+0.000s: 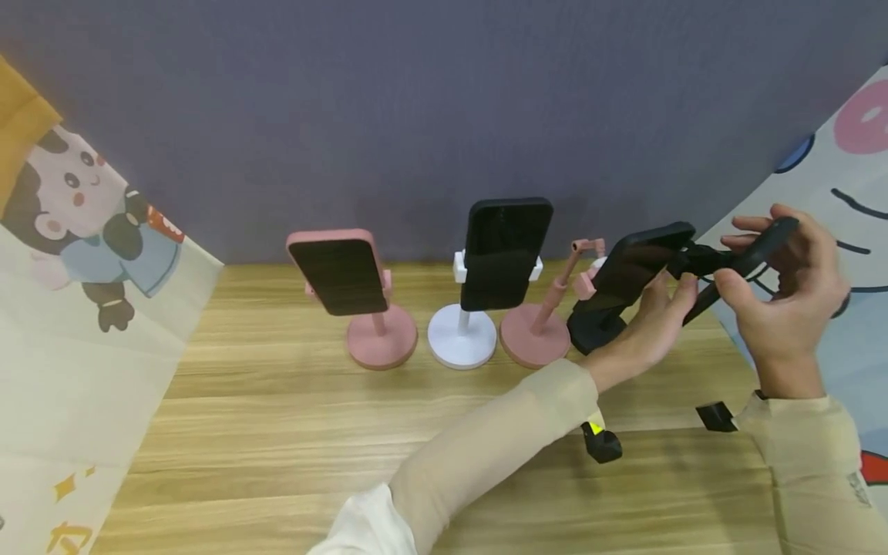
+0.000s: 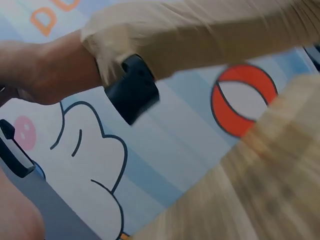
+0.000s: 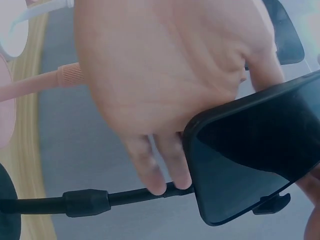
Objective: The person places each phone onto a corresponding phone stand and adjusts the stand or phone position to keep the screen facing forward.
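At the right, my right hand (image 1: 791,289) grips a black phone (image 1: 752,258), seen nearly edge-on, thumb on one side and fingers behind. My left hand (image 1: 655,327) reaches to the black stand's clamp (image 1: 694,260); its hold is partly hidden. In the right wrist view the phone (image 3: 250,150) lies in front of the left hand (image 3: 170,70). Two of that hand's fingertips are at the black stem (image 3: 135,196), and a clamp jaw shows below the phone. The left wrist view mostly shows the right sleeve (image 2: 200,40).
Beside the black stand base (image 1: 595,333) stands a pink stand (image 1: 534,335); another black phone (image 1: 627,270) appears at its clamp. Further left, a white stand (image 1: 461,337) and a pink stand (image 1: 381,339) each hold a phone. A grey panel (image 1: 416,116) rises behind the wooden table (image 1: 277,432).
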